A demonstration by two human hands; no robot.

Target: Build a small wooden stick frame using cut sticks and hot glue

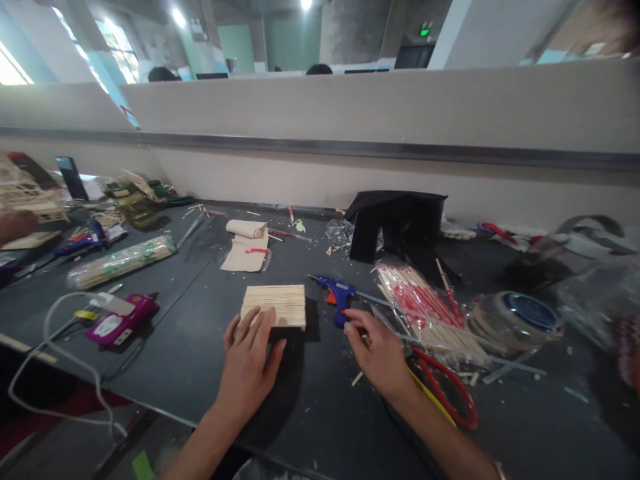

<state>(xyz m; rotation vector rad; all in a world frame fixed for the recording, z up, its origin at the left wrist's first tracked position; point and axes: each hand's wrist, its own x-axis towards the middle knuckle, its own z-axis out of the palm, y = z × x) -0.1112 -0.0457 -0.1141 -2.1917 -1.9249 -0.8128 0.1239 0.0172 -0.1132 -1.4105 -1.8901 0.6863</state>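
Observation:
A block of pale wooden sticks (285,300) laid side by side rests on the dark table, its near edge shadowed. My left hand (250,357) lies over its near left part, fingers stretched out on top and thumb apart in front of it. To the right, a blue hot glue gun (341,293) with an orange trigger lies on its side, nozzle to the left and a clear glue stick behind it. My right hand (377,350) is at the glue gun's handle end, thumb and forefinger bent with a gap between them; the fingertips seem to touch the handle.
Right of the gun lie a plastic bag of sticks (420,300), red-and-yellow handles (445,387) and a clear jar (515,320). A black folded piece (400,220) stands behind. On the left are a magenta power strip (123,320), bagged sticks (125,260) and another person's hand (15,227).

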